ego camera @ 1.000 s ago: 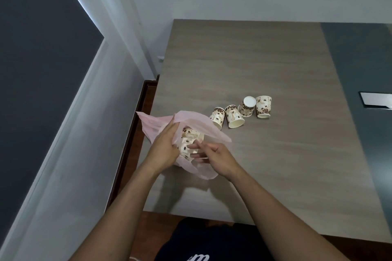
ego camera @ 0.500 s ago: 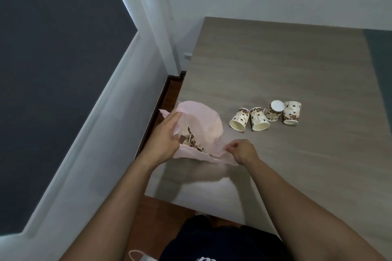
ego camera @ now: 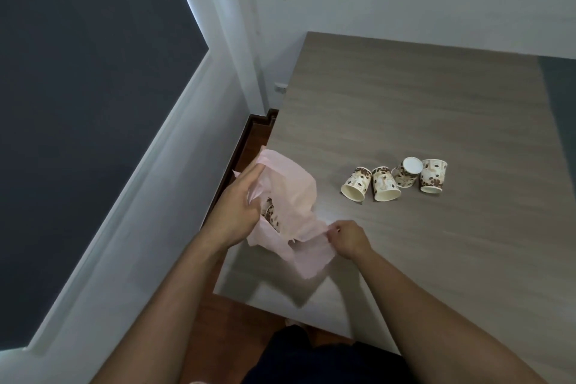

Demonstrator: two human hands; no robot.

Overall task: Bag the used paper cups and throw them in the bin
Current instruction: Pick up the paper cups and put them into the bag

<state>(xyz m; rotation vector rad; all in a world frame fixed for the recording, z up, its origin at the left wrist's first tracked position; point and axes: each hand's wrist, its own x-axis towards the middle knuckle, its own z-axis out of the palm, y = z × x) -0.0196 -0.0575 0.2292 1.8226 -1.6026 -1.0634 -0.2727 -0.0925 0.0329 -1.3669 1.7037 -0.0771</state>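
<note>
A thin pink plastic bag [ego camera: 293, 196] hangs over the table's near left corner, with brown-patterned paper cups [ego camera: 270, 214] showing inside its mouth. My left hand [ego camera: 239, 206] grips the bag's left rim. My right hand [ego camera: 344, 236] pinches the bag's right edge and pulls the mouth wide. Several more patterned paper cups [ego camera: 394, 179] lie in a row on the table to the right of the bag; most lie on their sides and the rightmost one [ego camera: 432, 175] stands upside down.
The grey wood-grain table [ego camera: 420, 109] reaches to the white wall behind. A dark window and white frame [ego camera: 149, 146] fill the left. A strip of brown floor [ego camera: 249, 137] shows between table and wall. No bin is in view.
My right hand came out of the bag's mouth and took hold of its right edge. The view swung left, so the table and cups now sit further right.
</note>
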